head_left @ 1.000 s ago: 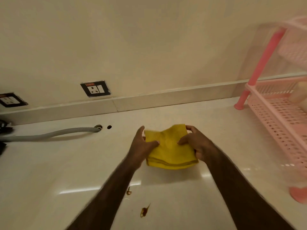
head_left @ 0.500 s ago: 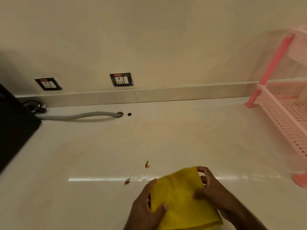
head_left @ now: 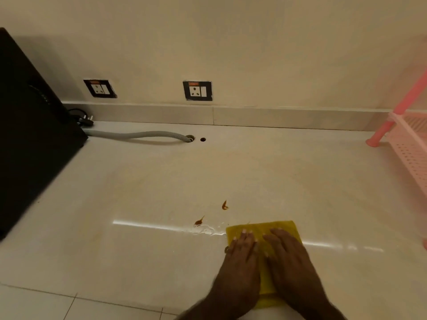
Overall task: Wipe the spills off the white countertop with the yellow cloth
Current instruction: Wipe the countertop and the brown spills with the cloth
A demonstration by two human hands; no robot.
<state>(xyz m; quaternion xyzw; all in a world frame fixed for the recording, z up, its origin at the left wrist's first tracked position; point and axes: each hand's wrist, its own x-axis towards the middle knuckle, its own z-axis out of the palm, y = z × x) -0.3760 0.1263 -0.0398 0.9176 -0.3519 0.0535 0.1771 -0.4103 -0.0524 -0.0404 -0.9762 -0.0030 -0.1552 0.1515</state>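
The yellow cloth [head_left: 261, 228] lies flat on the white countertop [head_left: 254, 172] near its front edge. My left hand [head_left: 242, 252] and my right hand [head_left: 286, 252] press down on it side by side, fingers stretched forward. Two small brown spills [head_left: 224, 205] [head_left: 198, 221] sit just beyond and to the left of the cloth. A thin clear wet patch [head_left: 205, 230] touches the cloth's left edge. The near part of the cloth is hidden under my hands.
A black appliance [head_left: 27, 135] fills the left side. A grey hose [head_left: 138, 135] runs from it into a hole, with a smaller hole [head_left: 202, 139] beside. Two wall sockets [head_left: 100, 88] [head_left: 197, 90] are behind. A pink rack [head_left: 406, 139] stands at the right.
The cloth was held up in both hands, then brought down toward me. Now it lies flat on the counter with both palms pressing on it. The view has turned left.
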